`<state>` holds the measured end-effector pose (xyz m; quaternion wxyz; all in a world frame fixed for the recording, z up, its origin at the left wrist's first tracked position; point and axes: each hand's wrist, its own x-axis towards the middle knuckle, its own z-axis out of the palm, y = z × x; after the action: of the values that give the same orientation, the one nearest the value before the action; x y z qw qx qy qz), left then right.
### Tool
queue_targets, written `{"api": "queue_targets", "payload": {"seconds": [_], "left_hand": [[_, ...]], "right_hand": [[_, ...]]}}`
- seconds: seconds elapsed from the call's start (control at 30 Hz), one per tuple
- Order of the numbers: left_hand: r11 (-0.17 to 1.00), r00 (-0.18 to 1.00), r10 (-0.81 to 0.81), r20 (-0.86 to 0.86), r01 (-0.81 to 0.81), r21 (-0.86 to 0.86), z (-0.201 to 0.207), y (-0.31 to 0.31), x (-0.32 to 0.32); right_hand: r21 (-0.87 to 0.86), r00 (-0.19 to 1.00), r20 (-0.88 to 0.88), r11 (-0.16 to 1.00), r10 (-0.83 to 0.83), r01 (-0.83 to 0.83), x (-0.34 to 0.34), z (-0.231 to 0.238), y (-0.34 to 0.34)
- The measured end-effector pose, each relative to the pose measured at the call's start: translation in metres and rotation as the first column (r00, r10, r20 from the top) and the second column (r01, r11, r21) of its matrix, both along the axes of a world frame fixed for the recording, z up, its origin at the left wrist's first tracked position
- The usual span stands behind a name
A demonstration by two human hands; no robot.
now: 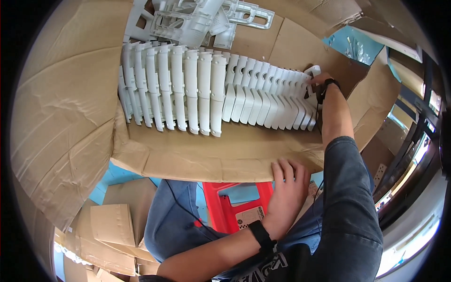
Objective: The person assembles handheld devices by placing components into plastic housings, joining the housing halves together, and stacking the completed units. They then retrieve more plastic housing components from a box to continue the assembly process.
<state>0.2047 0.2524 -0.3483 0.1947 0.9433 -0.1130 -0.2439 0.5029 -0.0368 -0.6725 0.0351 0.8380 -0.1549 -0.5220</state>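
Inside a large cardboard box (202,164), my right hand (320,80) reaches to the right end of a row of white plastic parts. Its fingers close on the end of a white plastic part (312,70); the wrist and a dark band hide some of the grip. Close by, several white moulded parts with rounded ends (263,105) stand side by side. My left hand (289,192) lies over the box's front edge, fingers spread on the cardboard, holding no part. Left of the row, longer curved white parts (191,89) stand upright in a line.
More white plastic frames (202,23) lie piled at the back of the box. A red plastic stool (221,207) shows below the front edge, between my legs. Smaller cardboard boxes (112,221) sit at the lower left. A black cable (176,199) hangs across my leg.
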Motion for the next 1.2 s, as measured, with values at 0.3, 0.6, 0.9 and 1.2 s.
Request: {"api": "queue_targets", "payload": {"seconds": [0.3,0.6,0.9,1.2], "left_hand": [[1.000,1.000,0.011,0.007,-0.011,0.008,-0.001,0.001,0.004],[0.999,0.993,-0.006,0.119,0.012,-0.045,-0.012,0.000,0.002],[0.896,0.962,0.100,0.253,0.023,-0.444,-0.038,0.029,-0.014],[0.901,0.962,0.047,0.268,0.075,-0.428,-0.029,0.030,-0.004]], "right_hand": [[-0.107,0.739,0.673,0.989,0.000,0.097,0.018,0.006,0.015],[0.185,0.422,0.900,0.974,-0.114,-0.131,0.017,0.157,0.206],[0.780,0.576,0.622,0.480,-0.530,-0.400,-0.070,0.483,0.246],[0.612,0.213,0.781,0.651,-0.587,-0.450,-0.291,0.827,-0.019]]}}
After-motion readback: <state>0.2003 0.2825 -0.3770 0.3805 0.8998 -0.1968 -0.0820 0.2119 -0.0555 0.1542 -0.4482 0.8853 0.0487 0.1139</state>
